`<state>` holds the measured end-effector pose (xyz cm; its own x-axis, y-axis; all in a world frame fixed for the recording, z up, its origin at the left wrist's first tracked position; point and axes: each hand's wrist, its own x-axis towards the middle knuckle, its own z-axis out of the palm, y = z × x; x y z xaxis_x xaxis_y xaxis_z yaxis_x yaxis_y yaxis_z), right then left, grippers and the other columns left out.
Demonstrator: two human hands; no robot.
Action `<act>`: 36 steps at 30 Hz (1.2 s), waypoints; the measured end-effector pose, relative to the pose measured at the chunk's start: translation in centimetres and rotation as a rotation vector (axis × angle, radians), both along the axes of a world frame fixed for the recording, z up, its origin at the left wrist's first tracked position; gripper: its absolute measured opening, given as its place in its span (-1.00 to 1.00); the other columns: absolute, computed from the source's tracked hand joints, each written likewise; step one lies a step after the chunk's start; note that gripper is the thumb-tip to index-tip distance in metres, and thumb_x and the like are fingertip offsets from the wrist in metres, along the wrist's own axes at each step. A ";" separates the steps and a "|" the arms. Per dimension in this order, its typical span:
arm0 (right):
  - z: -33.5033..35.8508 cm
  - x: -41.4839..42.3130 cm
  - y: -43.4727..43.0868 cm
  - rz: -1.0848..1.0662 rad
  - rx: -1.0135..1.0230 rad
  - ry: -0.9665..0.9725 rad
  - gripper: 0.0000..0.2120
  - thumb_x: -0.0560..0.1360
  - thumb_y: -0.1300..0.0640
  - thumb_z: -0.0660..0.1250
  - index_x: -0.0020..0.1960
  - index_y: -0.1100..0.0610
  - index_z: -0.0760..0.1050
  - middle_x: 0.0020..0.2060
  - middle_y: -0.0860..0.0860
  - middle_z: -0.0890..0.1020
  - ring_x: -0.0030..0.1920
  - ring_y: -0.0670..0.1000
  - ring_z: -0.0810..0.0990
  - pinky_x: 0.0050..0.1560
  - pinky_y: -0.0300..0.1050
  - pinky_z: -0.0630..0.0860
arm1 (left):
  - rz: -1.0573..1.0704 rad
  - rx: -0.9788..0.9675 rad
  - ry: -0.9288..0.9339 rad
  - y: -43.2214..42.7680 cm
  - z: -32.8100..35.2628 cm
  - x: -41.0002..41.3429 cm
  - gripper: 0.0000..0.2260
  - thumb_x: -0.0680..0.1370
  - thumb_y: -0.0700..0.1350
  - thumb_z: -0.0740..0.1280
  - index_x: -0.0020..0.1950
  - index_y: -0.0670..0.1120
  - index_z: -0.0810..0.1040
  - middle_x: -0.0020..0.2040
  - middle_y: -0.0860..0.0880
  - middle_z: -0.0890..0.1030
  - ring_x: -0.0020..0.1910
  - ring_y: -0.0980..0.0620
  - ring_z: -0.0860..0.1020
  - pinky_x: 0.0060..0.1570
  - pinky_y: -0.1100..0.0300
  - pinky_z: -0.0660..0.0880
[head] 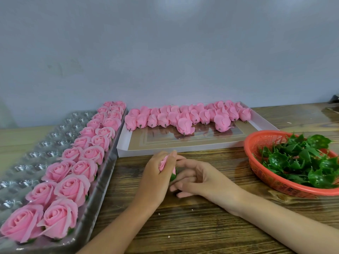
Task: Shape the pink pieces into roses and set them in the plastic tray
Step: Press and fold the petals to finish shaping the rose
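Observation:
My left hand (156, 178) grips a pink rose bud (163, 165) with its fingers wrapped round the petals. A green leaf base (173, 176) shows under the bud, and my right hand (200, 178) pinches it with curled fingers. Both hands rest on the wooden table in front of the white box. The clear plastic tray (36, 153) lies at the left, with two rows of finished pink roses (73, 187) along its right side. Several unshaped pink pieces (183, 116) lie in rows at the back of the white box (183, 149).
A red plastic basket (260, 167) at the right holds several green leaf bases (300, 158). A grey wall stands behind the table. A dark object (334, 99) sits at the far right edge. Bare wood (192, 226) lies between my forearms.

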<state>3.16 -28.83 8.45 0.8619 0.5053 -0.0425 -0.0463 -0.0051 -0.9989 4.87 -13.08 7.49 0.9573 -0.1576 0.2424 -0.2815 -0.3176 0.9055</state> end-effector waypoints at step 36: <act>-1.1 0.6 0.1 -0.289 -0.199 -0.498 -0.74 0.45 0.26 0.49 0.09 0.03 0.60 -0.10 -0.02 0.62 -0.19 -0.05 0.55 -0.08 -0.13 0.50 | -0.146 -0.078 0.031 0.2 -0.3 -0.1 -0.41 0.19 0.31 0.53 0.16 0.23 0.48 0.10 0.17 0.60 0.13 0.17 0.56 0.06 0.21 0.51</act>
<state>3.76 -28.72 7.40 0.9035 0.2719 0.3313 0.3989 -0.2509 -0.8820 4.76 -12.85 7.20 0.9329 -0.2775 0.2297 -0.2909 -0.2041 0.9347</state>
